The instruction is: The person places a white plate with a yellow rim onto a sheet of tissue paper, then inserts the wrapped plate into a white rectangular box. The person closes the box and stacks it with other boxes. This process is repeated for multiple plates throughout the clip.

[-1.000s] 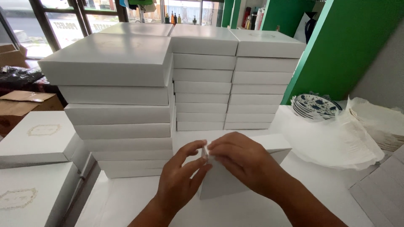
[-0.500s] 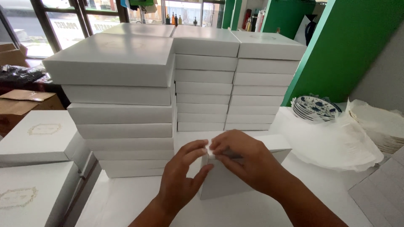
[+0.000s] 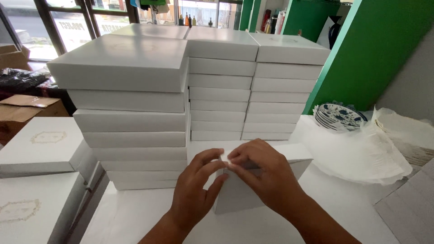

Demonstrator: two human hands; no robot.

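Note:
A white flat box (image 3: 289,156) lies on the white table (image 3: 343,212) in front of me, its near corner pointing at me. My left hand (image 3: 196,187) rests against the box's near left side, thumb and forefinger pinching at the top corner. My right hand (image 3: 262,174) lies over the lid, its fingertips meeting the left hand's at that corner, where a small pale bit shows between them. What that bit is I cannot tell.
Three tall stacks of white boxes (image 3: 221,86) stand right behind the box. More white boxes with gold emblems (image 3: 36,144) sit at the left. A stack of blue patterned plates (image 3: 339,116) and crumpled white wrapping paper (image 3: 361,153) lie at the right, beside a green wall.
Both hands stay at the box's corner. The fingers have shifted slightly, the left thumb now pressing closer to the right fingertips.

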